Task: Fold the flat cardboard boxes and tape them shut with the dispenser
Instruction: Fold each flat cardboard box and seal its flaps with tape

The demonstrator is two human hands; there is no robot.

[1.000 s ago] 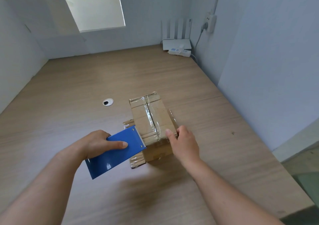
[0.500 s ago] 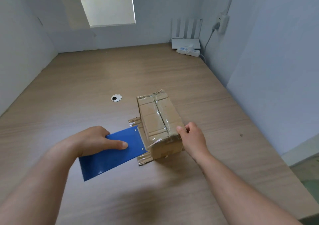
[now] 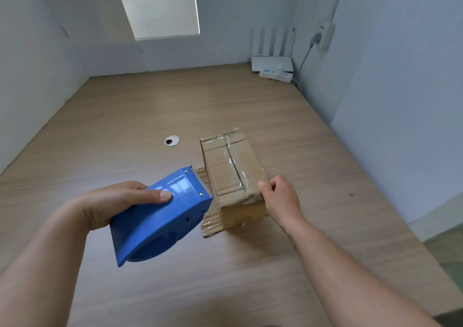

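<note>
Gripping dispenser, box; grommet nr box, router far corner.

**Change over the last second.** The left hand rolled the blue dispenser until its round side face showed. Its front edge came off the top of the box. The right hand shifted toward the box's right edge.

both arms reach forward. the left hand grips the dispenser, thumb flat on top. the right hand holds a corner of the box, fingers curled.
</note>
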